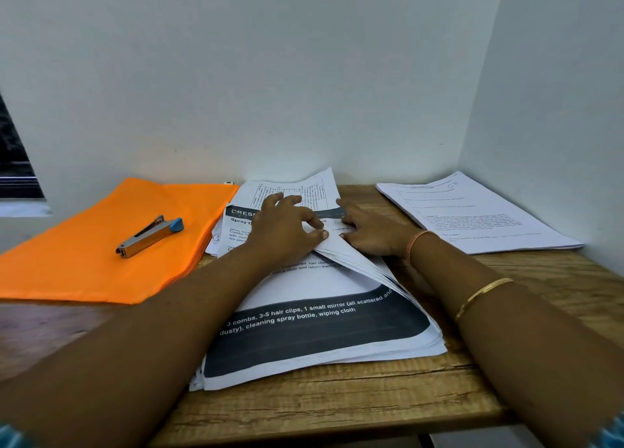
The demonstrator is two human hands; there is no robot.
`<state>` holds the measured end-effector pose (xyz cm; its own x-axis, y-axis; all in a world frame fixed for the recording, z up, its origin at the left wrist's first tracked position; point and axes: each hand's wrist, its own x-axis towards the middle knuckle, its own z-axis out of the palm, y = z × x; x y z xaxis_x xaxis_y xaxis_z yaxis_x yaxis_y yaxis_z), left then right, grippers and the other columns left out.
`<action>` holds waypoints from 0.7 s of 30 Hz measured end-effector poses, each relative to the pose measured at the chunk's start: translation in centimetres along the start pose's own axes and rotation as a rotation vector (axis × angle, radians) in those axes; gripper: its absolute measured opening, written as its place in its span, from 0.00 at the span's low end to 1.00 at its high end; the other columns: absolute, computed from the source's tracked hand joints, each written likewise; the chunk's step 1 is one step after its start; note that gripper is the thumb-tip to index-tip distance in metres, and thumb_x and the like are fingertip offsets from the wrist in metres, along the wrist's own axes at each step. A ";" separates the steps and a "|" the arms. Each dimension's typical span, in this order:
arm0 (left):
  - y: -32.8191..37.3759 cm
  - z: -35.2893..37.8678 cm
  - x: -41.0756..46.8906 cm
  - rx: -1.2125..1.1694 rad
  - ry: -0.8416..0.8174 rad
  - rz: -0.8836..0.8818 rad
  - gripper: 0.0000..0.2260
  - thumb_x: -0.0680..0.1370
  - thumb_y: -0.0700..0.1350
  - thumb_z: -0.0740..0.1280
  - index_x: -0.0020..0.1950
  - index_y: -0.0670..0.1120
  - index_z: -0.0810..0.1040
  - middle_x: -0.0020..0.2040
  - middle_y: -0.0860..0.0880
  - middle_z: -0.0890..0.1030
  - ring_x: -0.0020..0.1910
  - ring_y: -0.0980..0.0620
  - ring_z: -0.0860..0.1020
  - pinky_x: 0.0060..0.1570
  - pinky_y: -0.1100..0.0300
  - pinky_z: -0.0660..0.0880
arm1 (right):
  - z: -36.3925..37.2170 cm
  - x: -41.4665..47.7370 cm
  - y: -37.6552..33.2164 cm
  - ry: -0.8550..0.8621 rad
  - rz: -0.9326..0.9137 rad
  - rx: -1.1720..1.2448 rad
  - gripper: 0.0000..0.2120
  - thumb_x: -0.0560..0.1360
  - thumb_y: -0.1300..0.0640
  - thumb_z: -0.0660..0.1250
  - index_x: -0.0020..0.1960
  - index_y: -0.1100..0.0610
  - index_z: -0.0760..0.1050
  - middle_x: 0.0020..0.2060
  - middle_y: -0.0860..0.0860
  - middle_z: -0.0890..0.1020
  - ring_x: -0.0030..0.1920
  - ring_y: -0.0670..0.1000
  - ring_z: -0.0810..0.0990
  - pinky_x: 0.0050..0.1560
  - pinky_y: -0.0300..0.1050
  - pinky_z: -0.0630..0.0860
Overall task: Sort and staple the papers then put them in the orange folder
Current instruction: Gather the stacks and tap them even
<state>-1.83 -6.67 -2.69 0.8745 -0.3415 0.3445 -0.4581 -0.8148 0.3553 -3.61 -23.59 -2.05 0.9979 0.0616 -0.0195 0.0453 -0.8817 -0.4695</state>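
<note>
A thick stack of printed papers [314,329] lies in the middle of the wooden table, its top sheet carrying dark banners. My left hand [287,224] pinches the lifted right edge of several upper sheets between thumb and fingers. My right hand [368,231] rests beside it, fingers tucked under the raised sheets. The orange folder [84,265] lies flat at the left. On the folder sits a grey stapler [150,235] with a blue end. A second, thinner pile of papers [479,214] lies at the far right by the wall.
The wooden table [337,410] sits in a corner, with white walls behind and to the right. A window edge shows at the far left. The table's front edge is close below the main stack.
</note>
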 end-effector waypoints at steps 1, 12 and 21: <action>0.0 0.0 0.0 -0.001 -0.002 -0.002 0.11 0.75 0.58 0.66 0.55 0.58 0.79 0.74 0.52 0.63 0.75 0.48 0.51 0.71 0.50 0.52 | 0.0 0.1 0.0 -0.001 -0.008 -0.010 0.35 0.79 0.55 0.61 0.78 0.51 0.44 0.73 0.56 0.65 0.73 0.54 0.63 0.72 0.47 0.59; -0.5 0.5 0.4 0.031 0.018 0.025 0.11 0.74 0.59 0.66 0.55 0.59 0.79 0.73 0.51 0.65 0.74 0.48 0.54 0.72 0.50 0.53 | 0.0 -0.3 -0.3 0.230 -0.191 -0.077 0.31 0.76 0.63 0.63 0.76 0.55 0.56 0.74 0.53 0.61 0.74 0.51 0.58 0.66 0.33 0.53; -1.7 1.4 1.4 0.045 0.044 0.032 0.33 0.71 0.62 0.67 0.73 0.57 0.59 0.74 0.48 0.62 0.74 0.46 0.56 0.72 0.47 0.54 | -1.3 -1.7 -1.4 0.427 -0.157 0.570 0.24 0.78 0.66 0.57 0.72 0.53 0.61 0.56 0.53 0.75 0.52 0.50 0.77 0.52 0.33 0.75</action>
<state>0.41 -6.44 -4.02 0.8509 -0.3478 0.3938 -0.4777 -0.8241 0.3044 -5.27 -23.08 -0.25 0.9179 -0.1232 0.3772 0.2743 -0.4899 -0.8275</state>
